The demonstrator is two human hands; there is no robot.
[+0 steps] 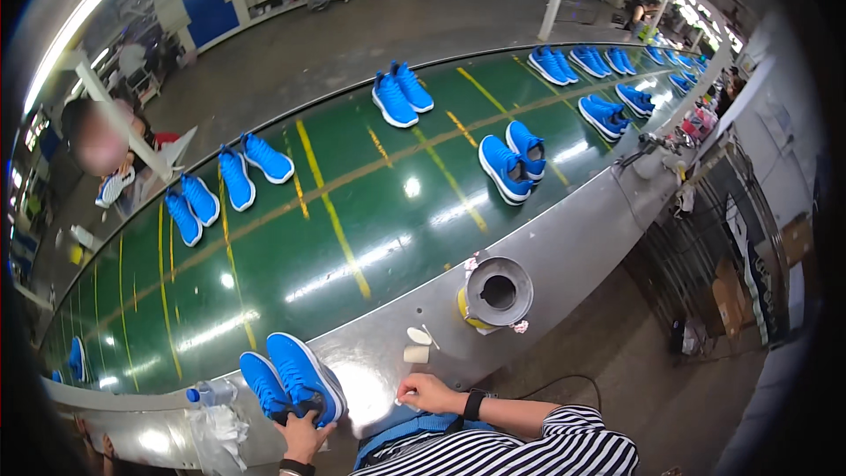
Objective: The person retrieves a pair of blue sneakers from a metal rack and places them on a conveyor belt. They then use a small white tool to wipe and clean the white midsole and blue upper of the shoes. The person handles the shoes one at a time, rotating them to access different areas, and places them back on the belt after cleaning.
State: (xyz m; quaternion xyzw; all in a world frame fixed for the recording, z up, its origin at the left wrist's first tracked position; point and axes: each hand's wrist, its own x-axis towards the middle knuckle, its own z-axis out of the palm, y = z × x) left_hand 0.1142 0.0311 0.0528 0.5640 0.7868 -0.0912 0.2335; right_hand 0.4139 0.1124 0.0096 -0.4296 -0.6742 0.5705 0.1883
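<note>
Taking the green conveyor belt [352,211] as the landmark, a pair of blue shoes [295,379] with white soles is seen at its near edge, toward the left, half on the grey metal rim [546,238]. Just left of the pair, a plastic bottle [207,393] and crumpled plastic film [216,427] lie on the rim.

The shoes are judged to be light and soft in the knit upper, with a stiffer, slightly springy sole; little slipping would be expected from the fabric. The heel or the sole edge is judged the firmest place to be held, since the upper would give way under pressure.

The left hand [304,432] is brought up from the lower edge, wrist banded, fingers curled over the heel end of the pair; it is closed on the shoes. Further right, the right hand [427,392] rests on the rim with its forearm in a striped sleeve and a dark watch at the wrist. Its fingers are pinched around a small white thing [407,403], too small to be identified.

Beyond that hand, two small white pieces [417,344] lie on the rim, and a round metal can [496,293] with a dark hole in its lid stands to the right. More pairs of blue shoes [513,159] are spread along the belt farther away.
</note>
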